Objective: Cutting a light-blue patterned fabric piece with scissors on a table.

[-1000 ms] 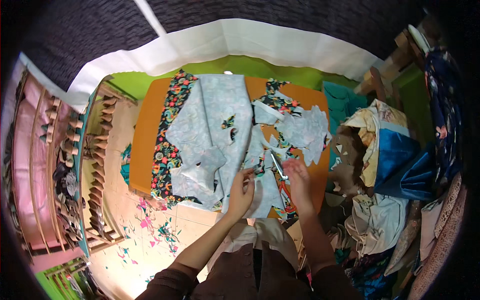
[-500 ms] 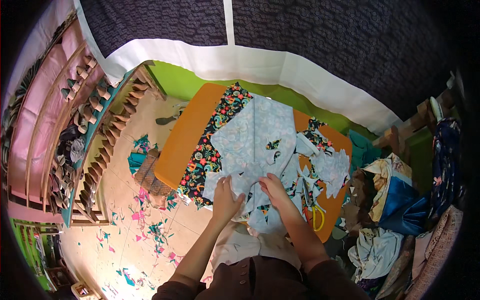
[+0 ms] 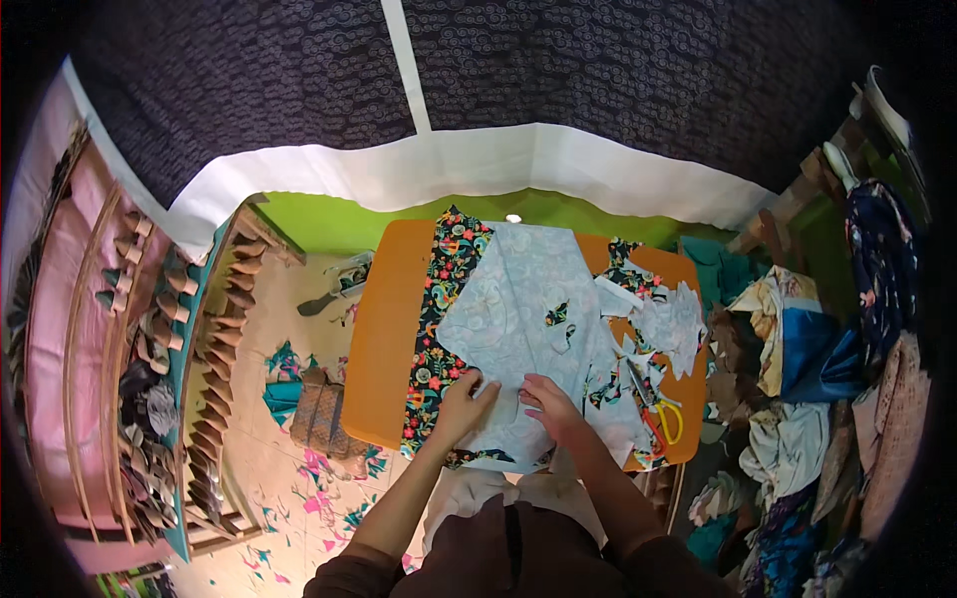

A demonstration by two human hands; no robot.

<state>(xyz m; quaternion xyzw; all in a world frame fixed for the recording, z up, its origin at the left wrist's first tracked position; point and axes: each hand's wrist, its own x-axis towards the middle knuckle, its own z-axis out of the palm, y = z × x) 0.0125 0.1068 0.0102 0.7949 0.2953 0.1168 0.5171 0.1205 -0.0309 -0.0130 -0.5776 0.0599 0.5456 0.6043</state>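
A large piece of fabric [image 3: 508, 309], its pale bluish-grey reverse side up, lies across the table over a black floral-printed layer [image 3: 429, 374]. At its near left edge rests my left hand [image 3: 465, 407], the thumb held apart from the bent fingers. To the right, my right hand [image 3: 550, 407] has its fingers drawn together on the pale fabric, pinching it near a fold line. A pair of scissors [image 3: 670, 423] with yellow and red handles lies right of my right hand, its blades among fabric scraps [image 3: 666, 324].
The orange table [image 3: 384, 299] has rounded corners. Wooden shoe lasts [image 3: 227, 349] line a rack on the left. A brown patterned bag [image 3: 321, 404] and coloured scraps [image 3: 319, 488] lie on the floor. Heaped cloth [image 3: 788, 439] fills the right side. A dark curtain [image 3: 598, 70] hangs beyond.
The pale fabric, bunched near my hands before, now lies flatter and reaches the table's near edge. My hands have shifted slightly across it. The whole view has turned and tilted.
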